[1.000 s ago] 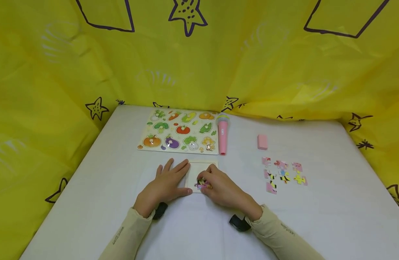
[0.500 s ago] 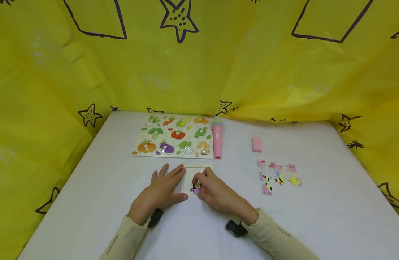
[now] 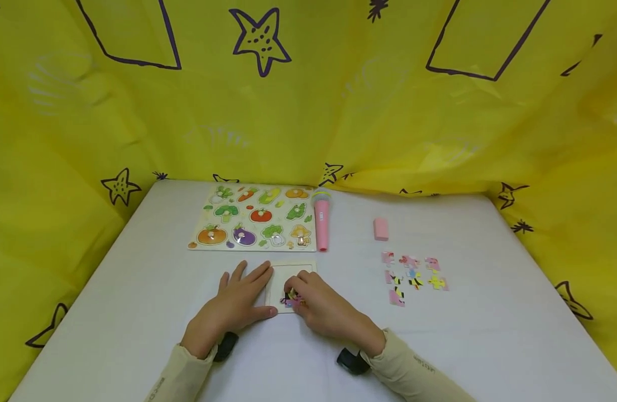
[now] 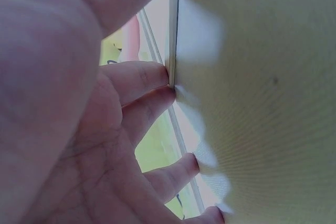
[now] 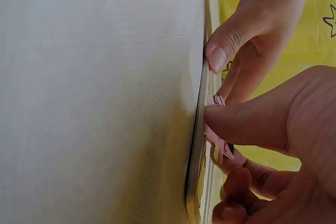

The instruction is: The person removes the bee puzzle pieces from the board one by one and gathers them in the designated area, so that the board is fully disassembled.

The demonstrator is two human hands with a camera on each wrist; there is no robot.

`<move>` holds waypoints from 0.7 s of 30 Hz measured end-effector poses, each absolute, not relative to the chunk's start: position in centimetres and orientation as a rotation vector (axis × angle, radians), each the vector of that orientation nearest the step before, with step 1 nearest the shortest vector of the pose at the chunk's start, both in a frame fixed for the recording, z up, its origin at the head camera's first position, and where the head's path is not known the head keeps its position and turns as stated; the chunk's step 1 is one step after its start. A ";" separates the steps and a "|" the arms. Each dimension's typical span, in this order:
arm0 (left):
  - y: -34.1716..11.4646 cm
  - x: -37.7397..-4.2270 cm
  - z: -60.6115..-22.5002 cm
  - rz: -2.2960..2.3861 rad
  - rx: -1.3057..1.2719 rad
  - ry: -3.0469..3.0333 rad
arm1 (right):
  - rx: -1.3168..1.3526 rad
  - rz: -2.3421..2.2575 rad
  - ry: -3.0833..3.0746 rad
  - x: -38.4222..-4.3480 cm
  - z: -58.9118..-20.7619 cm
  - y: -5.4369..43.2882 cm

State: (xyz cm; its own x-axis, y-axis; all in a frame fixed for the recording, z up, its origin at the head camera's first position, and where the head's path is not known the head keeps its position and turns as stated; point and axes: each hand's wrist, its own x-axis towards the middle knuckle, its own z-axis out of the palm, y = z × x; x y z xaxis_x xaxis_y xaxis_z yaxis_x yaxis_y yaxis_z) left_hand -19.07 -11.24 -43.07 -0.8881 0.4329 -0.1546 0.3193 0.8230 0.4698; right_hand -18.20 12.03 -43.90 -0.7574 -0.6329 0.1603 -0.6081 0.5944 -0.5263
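Note:
A shallow white puzzle tray (image 3: 282,273) lies on the table between the hands. My left hand (image 3: 232,304) rests at its left side with fingers spread, the thumb and index finger touching the rim. In the left wrist view, the tray edge (image 4: 173,35) meets those fingertips. My right hand (image 3: 325,304) pinches a pink and purple jigsaw piece (image 3: 290,299) over the tray's lower part. The right wrist view shows the thumb against that jigsaw piece (image 5: 212,135), low on the tray; whether it lies flat, I cannot tell. Fingers partly hide it.
Several loose jigsaw pieces (image 3: 415,277) lie to the right in rough rows. Behind them stands a pink block (image 3: 381,229). A vegetable peg board (image 3: 260,229) is beyond the tray, with a pink toy microphone (image 3: 321,223) beside it. A yellow curtain (image 3: 308,111) hangs behind the table.
The head view has shifted, so the whole scene sits further left and lower. Both hands keep their places at the tray, the right one still pinching the jigsaw piece.

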 end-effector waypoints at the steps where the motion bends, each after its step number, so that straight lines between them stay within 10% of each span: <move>1: -11.3 -19.0 -43.1 0.642 0.581 2.751 | -1.092 -0.881 2.778 -18.2 -43.9 12.0; 21: -11.5 -19.0 -42.9 0.639 0.607 2.747 | -0.935 -1.336 2.694 -18.5 -41.5 18.1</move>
State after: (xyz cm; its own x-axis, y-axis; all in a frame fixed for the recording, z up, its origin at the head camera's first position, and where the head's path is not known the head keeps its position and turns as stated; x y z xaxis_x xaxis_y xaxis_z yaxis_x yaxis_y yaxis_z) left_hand -19.01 -11.51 -42.95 -0.8801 0.4503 -0.1504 0.3377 0.8165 0.4683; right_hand -18.49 18.05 -41.50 -0.8236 -0.5050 0.2581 -0.5111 0.4635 -0.7238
